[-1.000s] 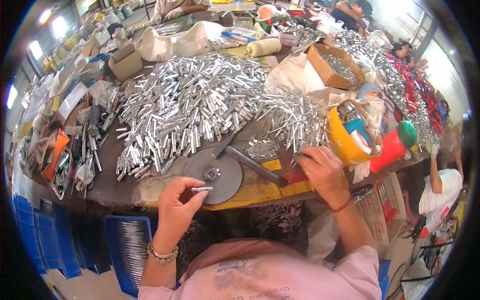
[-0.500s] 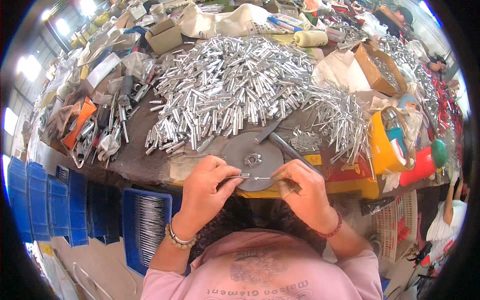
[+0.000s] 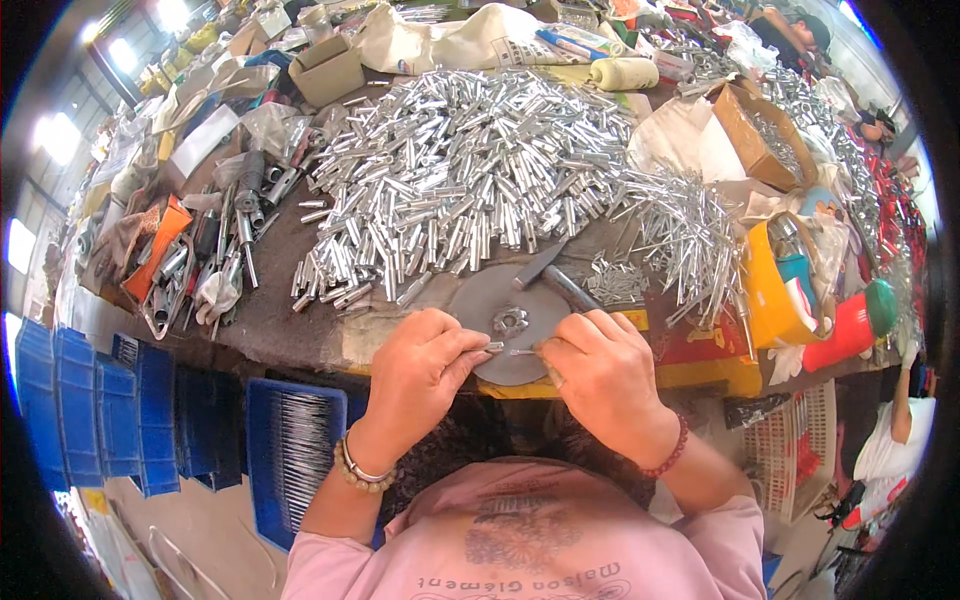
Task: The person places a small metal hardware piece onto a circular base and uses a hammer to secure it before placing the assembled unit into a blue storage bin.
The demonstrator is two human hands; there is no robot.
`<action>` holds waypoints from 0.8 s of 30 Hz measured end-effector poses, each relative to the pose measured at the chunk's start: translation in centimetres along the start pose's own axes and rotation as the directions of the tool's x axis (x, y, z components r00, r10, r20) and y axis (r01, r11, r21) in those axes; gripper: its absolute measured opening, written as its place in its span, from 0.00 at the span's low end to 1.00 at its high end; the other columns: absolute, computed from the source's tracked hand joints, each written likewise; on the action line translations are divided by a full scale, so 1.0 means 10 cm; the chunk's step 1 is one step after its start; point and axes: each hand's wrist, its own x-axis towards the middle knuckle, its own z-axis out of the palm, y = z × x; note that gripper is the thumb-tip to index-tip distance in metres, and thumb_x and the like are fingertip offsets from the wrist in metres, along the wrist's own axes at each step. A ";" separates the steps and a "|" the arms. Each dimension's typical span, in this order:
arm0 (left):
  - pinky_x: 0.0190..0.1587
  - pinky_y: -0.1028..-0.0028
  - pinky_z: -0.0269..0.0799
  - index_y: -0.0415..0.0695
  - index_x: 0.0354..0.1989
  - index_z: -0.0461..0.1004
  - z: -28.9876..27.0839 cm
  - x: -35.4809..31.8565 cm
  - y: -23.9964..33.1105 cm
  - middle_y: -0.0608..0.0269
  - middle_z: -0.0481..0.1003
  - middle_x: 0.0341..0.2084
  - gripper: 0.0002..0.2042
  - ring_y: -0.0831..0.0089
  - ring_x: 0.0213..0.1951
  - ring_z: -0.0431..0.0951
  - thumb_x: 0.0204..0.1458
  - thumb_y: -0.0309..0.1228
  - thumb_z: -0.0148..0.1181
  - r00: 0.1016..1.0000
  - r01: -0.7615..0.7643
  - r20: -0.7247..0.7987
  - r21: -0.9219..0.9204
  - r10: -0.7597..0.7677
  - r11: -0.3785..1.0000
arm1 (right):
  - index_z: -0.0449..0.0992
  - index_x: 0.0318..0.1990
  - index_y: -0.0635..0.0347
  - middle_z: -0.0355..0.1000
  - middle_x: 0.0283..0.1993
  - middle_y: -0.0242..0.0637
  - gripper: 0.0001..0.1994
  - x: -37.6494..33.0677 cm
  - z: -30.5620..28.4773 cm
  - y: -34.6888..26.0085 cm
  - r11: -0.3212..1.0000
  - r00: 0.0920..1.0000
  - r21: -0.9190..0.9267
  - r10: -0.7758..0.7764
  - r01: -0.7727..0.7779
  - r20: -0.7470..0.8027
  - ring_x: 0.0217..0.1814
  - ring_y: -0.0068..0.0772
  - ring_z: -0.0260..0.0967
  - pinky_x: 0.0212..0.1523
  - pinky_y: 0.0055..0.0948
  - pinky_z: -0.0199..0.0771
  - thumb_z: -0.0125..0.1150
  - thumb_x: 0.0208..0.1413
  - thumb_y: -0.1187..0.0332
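Observation:
My left hand [image 3: 420, 362] pinches a small silver metal tube [image 3: 494, 347] between thumb and fingertips. Only its end shows past the fingers, pointing right. Opposite it, my right hand [image 3: 605, 372] is closed on a thin metal pin [image 3: 522, 352] that points left toward the tube. A small gap appears between the pin and the tube. Both are held over the near part of a round grey disc [image 3: 468, 312] with a small metal fitting [image 3: 510, 320] at its middle. A hammer [image 3: 540, 266] rests on the disc's far side, its handle partly behind my right hand.
A large heap of metal tubes [image 3: 470, 160] covers the table beyond the disc. Thin rods [image 3: 685, 235] and small pins [image 3: 615, 281] lie to the right, near a yellow container [image 3: 772, 285]. Mixed tools [image 3: 240, 220] lie left. A blue crate [image 3: 262, 460] of rods stands below the table edge.
My right hand has moved slightly left and up, covering more of the hammer handle. Its fingers now sit closer to the pin's tip. My left hand has shifted a little right with the tube.

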 end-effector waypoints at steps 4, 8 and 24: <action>0.41 0.63 0.76 0.41 0.41 0.87 0.01 -0.05 0.01 0.57 0.79 0.34 0.09 0.57 0.38 0.80 0.52 0.24 0.77 1.000 0.023 -0.002 -0.010 -0.023 1.000 | 0.81 0.33 0.55 0.71 0.36 0.33 0.03 0.02 0.01 0.00 0.997 0.999 0.065 0.042 -0.042 0.002 0.41 0.40 0.73 0.45 0.41 0.75 0.68 0.50 0.73; 0.41 0.64 0.75 0.41 0.42 0.87 0.03 -0.07 -0.01 0.57 0.79 0.34 0.09 0.59 0.38 0.80 0.53 0.22 0.76 1.000 0.009 -0.020 -0.025 -0.009 1.000 | 0.82 0.33 0.55 0.71 0.35 0.34 0.02 0.04 0.05 0.04 0.992 0.998 0.114 0.058 -0.059 0.013 0.41 0.42 0.74 0.45 0.42 0.75 0.69 0.52 0.73; 0.37 0.64 0.76 0.45 0.42 0.88 0.07 -0.04 -0.01 0.60 0.78 0.34 0.10 0.59 0.35 0.81 0.51 0.25 0.78 1.000 0.019 -0.006 -0.054 -0.019 0.998 | 0.83 0.32 0.54 0.73 0.35 0.34 0.02 0.09 0.18 0.10 0.971 0.999 0.237 0.042 -0.046 0.022 0.42 0.43 0.75 0.46 0.43 0.76 0.67 0.53 0.73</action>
